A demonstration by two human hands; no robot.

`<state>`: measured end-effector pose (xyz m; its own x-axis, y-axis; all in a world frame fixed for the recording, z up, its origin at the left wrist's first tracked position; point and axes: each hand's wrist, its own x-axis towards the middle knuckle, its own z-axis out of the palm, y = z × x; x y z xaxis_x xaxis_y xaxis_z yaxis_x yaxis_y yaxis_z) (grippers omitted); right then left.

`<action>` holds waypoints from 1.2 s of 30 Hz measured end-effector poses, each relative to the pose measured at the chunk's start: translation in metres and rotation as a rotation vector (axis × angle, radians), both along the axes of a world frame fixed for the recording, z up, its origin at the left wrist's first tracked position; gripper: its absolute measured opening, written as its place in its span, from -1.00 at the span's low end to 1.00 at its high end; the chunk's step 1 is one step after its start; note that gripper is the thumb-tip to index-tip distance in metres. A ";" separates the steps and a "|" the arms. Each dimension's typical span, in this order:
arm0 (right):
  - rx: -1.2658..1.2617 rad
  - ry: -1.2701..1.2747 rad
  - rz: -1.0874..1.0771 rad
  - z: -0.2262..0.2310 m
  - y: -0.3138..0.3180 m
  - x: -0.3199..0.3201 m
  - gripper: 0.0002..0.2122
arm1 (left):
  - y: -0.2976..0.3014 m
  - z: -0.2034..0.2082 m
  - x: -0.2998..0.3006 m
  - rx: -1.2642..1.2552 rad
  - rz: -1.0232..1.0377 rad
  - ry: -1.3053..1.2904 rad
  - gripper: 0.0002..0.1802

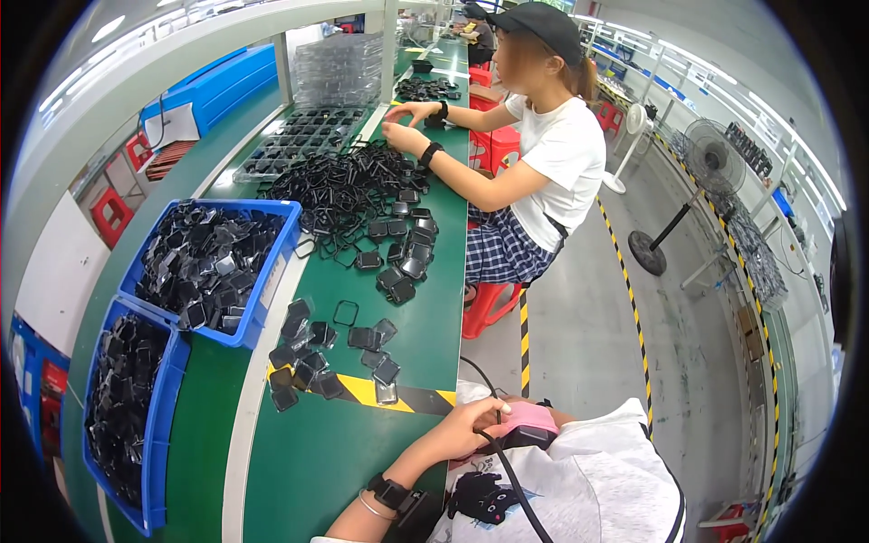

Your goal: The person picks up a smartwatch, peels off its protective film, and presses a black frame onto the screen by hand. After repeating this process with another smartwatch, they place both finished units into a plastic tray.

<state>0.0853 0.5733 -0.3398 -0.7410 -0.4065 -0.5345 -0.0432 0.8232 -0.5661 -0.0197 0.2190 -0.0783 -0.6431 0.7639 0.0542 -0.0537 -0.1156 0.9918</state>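
Observation:
My left hand [466, 429], with a black wristband [389, 493] and a bracelet on its wrist, is at the green bench's near edge. Its fingers are bent closed around a black cable [509, 471], which passes through the grip. Against the fingertips lies a pink band [530, 415] with a black box-shaped device [531, 436], apparently on my right arm. My right hand is almost wholly hidden behind it, so its fingers do not show. Ahead on the bench lie loose dark square watch-like pieces [386, 369] and a thin square frame [346, 313].
Two blue bins [272, 281] of dark square parts stand left. A co-worker [552, 136] sits ahead, hands over a heap of black frames [348, 185] beside a clear compartment tray [303, 136]. Yellow-black tape [362, 391] crosses the bench. A standing fan [674, 217] is in the aisle.

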 end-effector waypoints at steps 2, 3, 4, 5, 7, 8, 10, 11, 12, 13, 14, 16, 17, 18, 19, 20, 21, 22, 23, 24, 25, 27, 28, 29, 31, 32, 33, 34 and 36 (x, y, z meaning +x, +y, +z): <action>0.021 -0.021 0.004 0.001 0.002 0.006 -0.65 | -0.001 0.001 0.001 -0.013 -0.002 -0.005 -0.68; 0.033 -0.033 0.007 0.002 0.003 0.009 -0.65 | -0.002 0.001 0.000 -0.009 0.000 -0.007 -0.68; 0.043 -0.045 0.012 0.003 0.005 0.011 -0.65 | -0.002 0.002 -0.001 -0.015 -0.011 -0.011 -0.69; 0.054 -0.059 0.016 0.004 0.006 0.015 -0.65 | -0.003 0.003 -0.002 -0.022 -0.021 -0.015 -0.70; 0.070 -0.085 0.026 0.004 0.006 0.020 -0.65 | -0.003 0.001 -0.001 -0.030 -0.029 -0.023 -0.71; 0.076 -0.099 0.031 0.004 0.004 0.022 -0.65 | -0.002 -0.003 -0.001 -0.008 -0.012 0.002 -0.71; 0.086 -0.126 0.039 0.002 0.000 0.028 -0.65 | 0.000 -0.009 0.000 0.035 0.021 0.054 -0.71; 0.091 -0.139 0.043 0.001 -0.002 0.031 -0.65 | 0.000 -0.008 0.000 0.032 0.023 0.050 -0.71; 0.095 -0.152 0.045 0.000 -0.003 0.034 -0.66 | 0.000 -0.006 -0.001 0.010 0.030 0.061 -0.71; 0.100 -0.164 0.046 0.000 -0.005 0.038 -0.66 | 0.000 -0.004 -0.002 -0.012 0.036 0.072 -0.72; 0.104 -0.176 0.046 -0.001 -0.006 0.041 -0.66 | 0.000 -0.002 -0.002 -0.033 0.042 0.083 -0.72; 0.114 -0.201 0.047 -0.002 -0.009 0.049 -0.66 | -0.002 -0.001 -0.002 -0.041 0.052 0.108 -0.71; 0.123 -0.212 0.048 -0.001 -0.008 0.051 -0.66 | -0.002 -0.001 -0.002 -0.044 0.065 0.137 -0.70; 0.132 -0.223 0.048 0.000 -0.006 0.053 -0.66 | -0.001 0.000 -0.002 -0.047 0.077 0.166 -0.68; 0.140 -0.234 0.048 0.001 -0.005 0.055 -0.66 | -0.001 0.002 -0.001 -0.045 0.076 0.165 -0.68; 0.148 -0.246 0.048 0.001 -0.004 0.058 -0.66 | 0.000 0.004 0.001 -0.067 0.094 0.169 -0.66; 0.156 -0.258 0.048 0.002 -0.003 0.061 -0.66 | 0.001 0.005 0.002 -0.090 0.112 0.172 -0.63; 0.162 -0.268 0.051 0.002 -0.004 0.062 -0.66 | 0.000 0.006 0.003 -0.115 0.133 0.177 -0.61; 0.167 -0.278 0.054 0.002 -0.006 0.064 -0.66 | -0.001 0.006 0.004 -0.117 0.134 0.176 -0.61; 0.172 -0.289 0.056 0.002 -0.007 0.066 -0.66 | -0.001 0.004 0.006 -0.155 0.137 0.231 -0.58; 0.176 -0.301 0.057 0.002 -0.008 0.068 -0.66 | 0.000 0.002 0.008 -0.193 0.140 0.286 -0.55; 0.183 -0.325 0.059 0.001 -0.010 0.074 -0.66 | 0.001 0.000 0.010 -0.235 0.139 0.339 -0.52; 0.187 -0.338 0.059 0.001 -0.011 0.077 -0.66 | 0.002 -0.001 0.011 -0.242 0.129 0.344 -0.52; 0.193 -0.345 0.063 0.002 -0.012 0.076 -0.66 | 0.002 0.000 0.010 -0.247 0.124 0.354 -0.52; 0.208 -0.357 0.068 0.004 -0.012 0.073 -0.66 | 0.002 0.000 0.009 -0.252 0.122 0.368 -0.52; 0.217 -0.368 0.065 0.006 -0.010 0.075 -0.66 | 0.002 -0.001 0.011 -0.237 0.109 0.378 -0.54; 0.227 -0.378 0.061 0.007 -0.007 0.077 -0.66 | 0.002 -0.003 0.012 -0.220 0.095 0.388 -0.57; 0.237 -0.388 0.058 0.010 -0.004 0.078 -0.66 | 0.001 -0.003 0.011 -0.203 0.083 0.399 -0.60; 0.259 -0.408 0.051 0.014 0.002 0.079 -0.66 | -0.002 0.002 0.008 -0.218 0.062 0.395 -0.63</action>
<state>0.1644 0.5752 -0.3255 -0.4320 -0.2521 -0.8659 0.0955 0.9419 -0.3219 -0.0122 0.2170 -0.0762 -0.6502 0.7454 0.1471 0.3342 0.1067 0.9365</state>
